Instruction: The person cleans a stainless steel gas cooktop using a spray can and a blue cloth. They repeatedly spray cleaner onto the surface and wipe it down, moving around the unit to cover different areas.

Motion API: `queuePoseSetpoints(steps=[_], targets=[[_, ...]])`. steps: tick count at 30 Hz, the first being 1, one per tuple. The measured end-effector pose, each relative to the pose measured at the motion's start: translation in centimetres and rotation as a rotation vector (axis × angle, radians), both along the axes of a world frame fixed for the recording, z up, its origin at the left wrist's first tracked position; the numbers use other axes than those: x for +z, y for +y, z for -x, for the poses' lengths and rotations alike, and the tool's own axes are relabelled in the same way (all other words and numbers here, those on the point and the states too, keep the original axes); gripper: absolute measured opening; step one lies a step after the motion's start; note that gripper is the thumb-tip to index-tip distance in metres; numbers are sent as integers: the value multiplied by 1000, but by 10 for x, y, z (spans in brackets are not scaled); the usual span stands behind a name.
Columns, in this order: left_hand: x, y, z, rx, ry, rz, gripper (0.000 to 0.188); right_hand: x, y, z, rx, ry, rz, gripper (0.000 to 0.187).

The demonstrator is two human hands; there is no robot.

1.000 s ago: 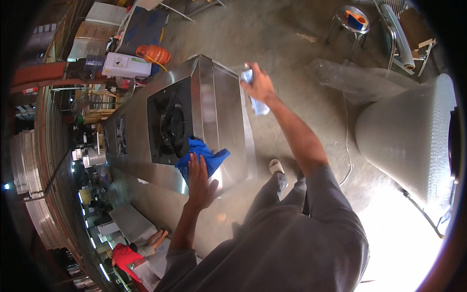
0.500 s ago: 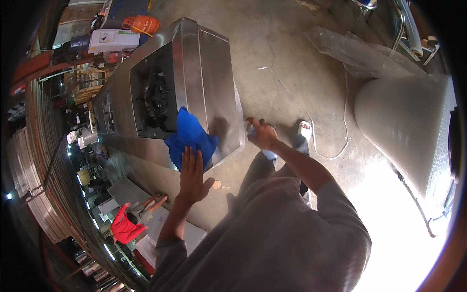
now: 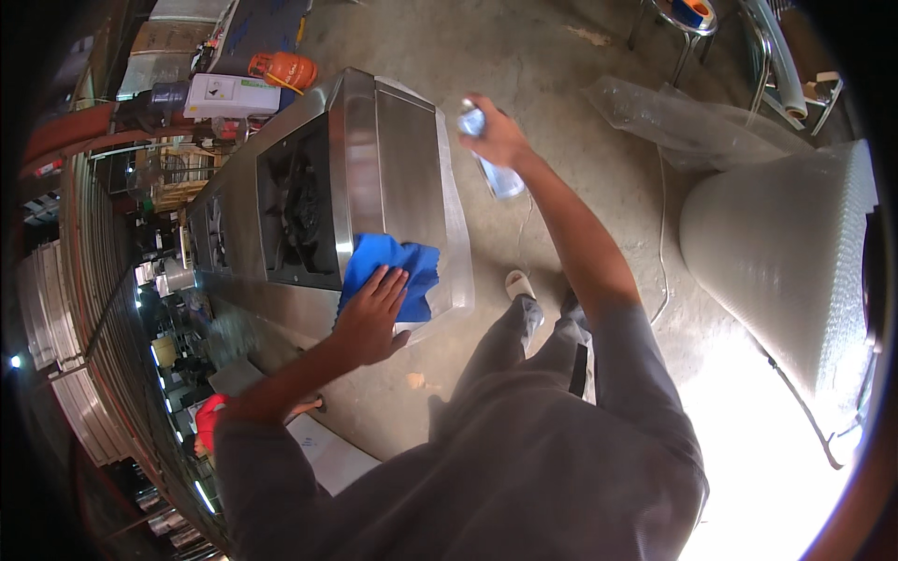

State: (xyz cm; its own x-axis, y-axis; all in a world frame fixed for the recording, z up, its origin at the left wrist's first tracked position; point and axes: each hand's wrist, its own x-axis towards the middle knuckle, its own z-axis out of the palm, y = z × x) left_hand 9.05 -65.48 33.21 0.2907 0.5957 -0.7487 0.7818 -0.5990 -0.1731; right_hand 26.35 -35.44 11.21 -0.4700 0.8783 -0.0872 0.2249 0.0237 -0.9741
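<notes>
Concrete workshop floor (image 3: pixel 561 84) is spreading under a long stainless-steel cooker unit (image 3: pixel 402 178) with dark burner wells, while shelving and stacked metal stock are crowding the left side and a big roll of bubble wrap (image 3: pixel 786 252) is standing at the right.

The left hand (image 3: pixel 374 313) is lying flat, fingers spread, on a crumpled blue cloth (image 3: pixel 398 266), pressing it against the near corner of the steel top; it is pinning the cloth rather than gripping it. The right hand (image 3: pixel 496 136) is wrapping its fingers around a slim silvery spray bottle (image 3: pixel 491 159), held out over the floor just beyond the cooker's right side panel. The bottle's long axis is running roughly along the forearm, its top end pointing away from the person and toward the far part of the panel. The cloth is lying down and to the left of the bottle, with the panel between them, so the left hand is much the nearer one to the cloth.

Half a second back, the right hand was low beside the cooker's near corner; now it is raised and stretched forward, while the left hand is resting on the cloth as before.
</notes>
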Motion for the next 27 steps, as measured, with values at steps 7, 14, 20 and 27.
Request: queuePoseSetpoints(steps=[7, 14, 20, 27], targets=[[-129, 9, -4, -275, 135, 849, 84, -114, -207, -154, -345, 3, 327, 84], [-173, 239, 59, 38, 258, 438, 73, -176, -358, -251, -729, 173, 558, 77], [-190, 218, 86, -440, 91, 200, 71, -179, -316, -293, -740, 233, 565, 76], [-122, 130, 27, 41, 162, 598, 87, -172, -254, -326, -849, 125, 371, 76]])
